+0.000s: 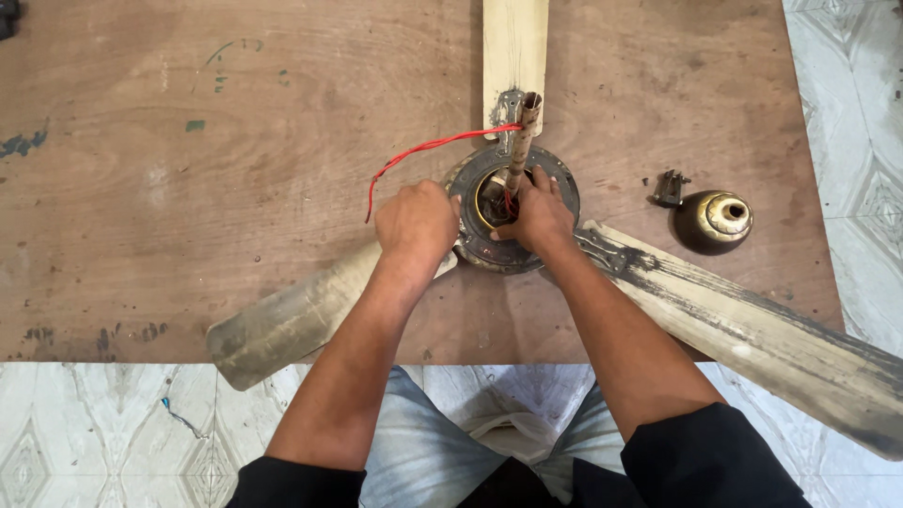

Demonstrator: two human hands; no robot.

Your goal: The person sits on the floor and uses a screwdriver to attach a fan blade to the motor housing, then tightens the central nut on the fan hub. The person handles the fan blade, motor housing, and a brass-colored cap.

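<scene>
The fan motor (513, 209) is gripped at its rim by both hands, left hand (416, 224) and right hand (538, 216), fingers closed; it should be kept steady on the worktop (188, 188).

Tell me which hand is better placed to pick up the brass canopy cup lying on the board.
Right. The right hand rests on the fan motor hub on the side facing the brass canopy cup, with bare board between them. The left hand would probably have to cross over the hub.
</scene>
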